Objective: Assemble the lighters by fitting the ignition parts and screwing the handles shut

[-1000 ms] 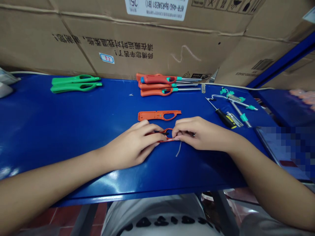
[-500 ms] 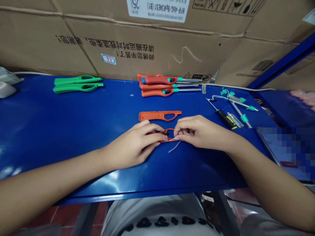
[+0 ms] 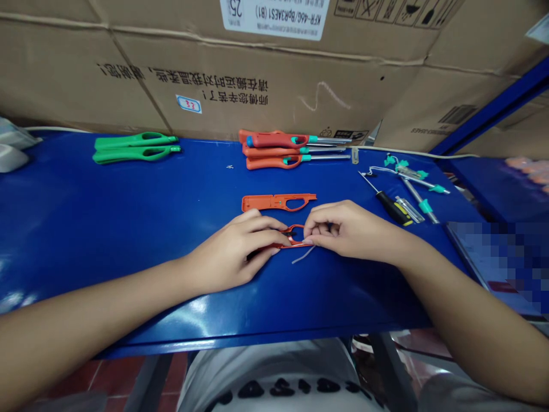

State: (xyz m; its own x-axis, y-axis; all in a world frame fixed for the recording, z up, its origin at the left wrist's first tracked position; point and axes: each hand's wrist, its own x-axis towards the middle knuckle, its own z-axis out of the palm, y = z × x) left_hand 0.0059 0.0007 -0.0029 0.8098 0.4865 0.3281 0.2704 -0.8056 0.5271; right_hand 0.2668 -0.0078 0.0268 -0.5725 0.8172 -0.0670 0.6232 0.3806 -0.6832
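My left hand (image 3: 234,252) presses down on an orange lighter shell half (image 3: 291,237) lying on the blue table (image 3: 107,229); its fingers are closed over the shell's rear part. My right hand (image 3: 343,229) pinches the shell's front end with closed fingers. A thin pale wire (image 3: 302,256) trails out from under those fingers toward me. Just beyond both hands lies a second orange shell half (image 3: 278,201), untouched.
Assembled orange lighters (image 3: 291,149) are stacked at the back centre, green shell halves (image 3: 135,147) at the back left. A black-and-yellow screwdriver (image 3: 388,203) and loose teal-tipped metal tubes (image 3: 414,183) lie to the right. Cardboard boxes (image 3: 257,68) wall off the back.
The pale wire under my right hand has swung from pointing down to slanting left. Both hands have stayed on the shell half, shifting only slightly.
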